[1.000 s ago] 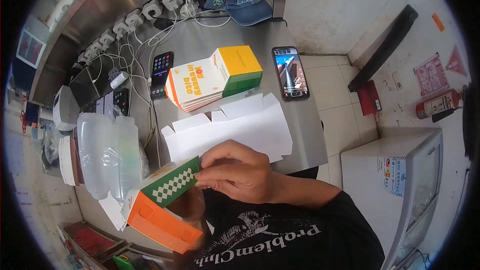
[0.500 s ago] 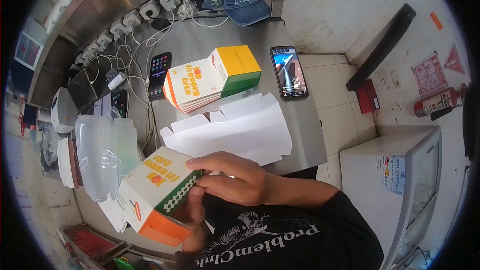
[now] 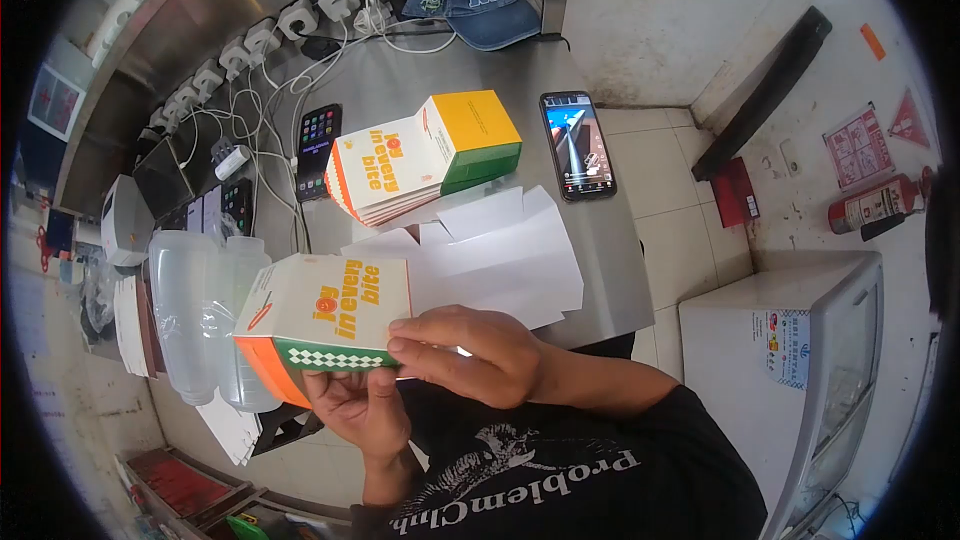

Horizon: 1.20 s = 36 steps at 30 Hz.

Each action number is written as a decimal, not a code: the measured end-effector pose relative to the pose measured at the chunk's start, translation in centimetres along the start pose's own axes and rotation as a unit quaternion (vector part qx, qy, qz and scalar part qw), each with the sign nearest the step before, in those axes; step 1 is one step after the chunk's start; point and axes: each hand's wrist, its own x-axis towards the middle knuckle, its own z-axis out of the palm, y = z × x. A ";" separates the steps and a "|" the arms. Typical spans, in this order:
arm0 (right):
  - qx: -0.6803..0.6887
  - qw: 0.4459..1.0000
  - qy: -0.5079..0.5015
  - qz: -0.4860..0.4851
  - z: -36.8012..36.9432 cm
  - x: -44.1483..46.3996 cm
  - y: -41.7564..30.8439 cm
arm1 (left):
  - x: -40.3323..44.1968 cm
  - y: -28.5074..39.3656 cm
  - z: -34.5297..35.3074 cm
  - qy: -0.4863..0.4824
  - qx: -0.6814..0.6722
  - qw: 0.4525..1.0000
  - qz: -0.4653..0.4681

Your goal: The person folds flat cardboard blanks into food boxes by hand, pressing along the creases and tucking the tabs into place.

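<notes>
A cream, green and orange folding carton (image 3: 320, 310) with yellow lettering is held between my hands, tilted above the table's near edge. My right hand (image 3: 465, 352) pinches its right end, thumb and fingers on the cream and green faces. My left hand (image 3: 360, 415) supports it from below, with fingertips under the green checkered side and the thumb near its lower edge. White unprinted card sheets (image 3: 500, 260) lie flat behind the carton. Beyond them rests a stack of similar printed cartons (image 3: 400, 165) with a yellow end.
A lit phone (image 3: 580, 145) lies at the table's right, another phone (image 3: 319, 150) left of the stack. White chargers and cables (image 3: 262, 40) line the back, beside a blue cap (image 3: 480, 5). Plastic-wrapped translucent containers (image 3: 190, 310) stand at left. A white freezer (image 3: 730, 330) is at right.
The carton has turned and moved up, its lettered face now level and its green side toward me. My left hand, formerly mostly hidden behind it, now shows beneath. My right hand has barely moved.
</notes>
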 end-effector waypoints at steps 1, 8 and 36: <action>0.000 1.000 0.000 -0.001 0.0 -0.1 0.1 | 0.1 0.2 0.0 0.000 0.000 1.000 -0.001; 0.012 0.999 -0.033 0.006 -0.6 0.2 0.2 | 0.1 0.8 0.3 0.019 0.001 1.000 -0.022; -0.083 0.993 0.014 -0.078 -4.0 1.0 0.6 | -0.1 4.9 -0.2 0.104 0.014 0.993 -0.060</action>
